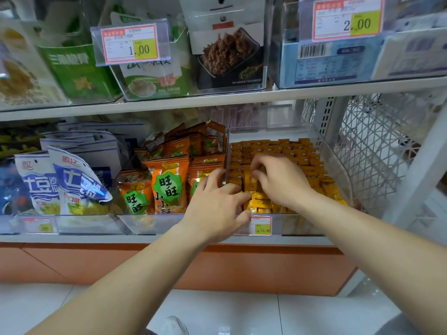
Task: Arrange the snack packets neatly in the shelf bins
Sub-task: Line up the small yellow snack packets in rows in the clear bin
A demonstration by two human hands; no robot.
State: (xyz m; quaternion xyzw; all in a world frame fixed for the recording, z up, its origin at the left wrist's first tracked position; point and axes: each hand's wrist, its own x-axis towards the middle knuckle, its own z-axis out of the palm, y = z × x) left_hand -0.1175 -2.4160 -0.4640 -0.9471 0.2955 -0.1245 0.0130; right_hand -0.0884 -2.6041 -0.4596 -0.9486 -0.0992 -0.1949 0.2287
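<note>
Price tags hang at upper left, reading 1.00 (131, 43), at upper right, reading 2.00 (348, 19), and at centre, reading 15.80 (262, 226). A white lattice panel (377, 151) stands at right. Below are an orange plinth (72, 264), a tiled floor (217, 308) and a shoe (174, 326).

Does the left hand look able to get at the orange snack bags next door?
Probably yes: the left hand sits right beside the orange bags, whose bin is open-topped with nothing over them.
</note>
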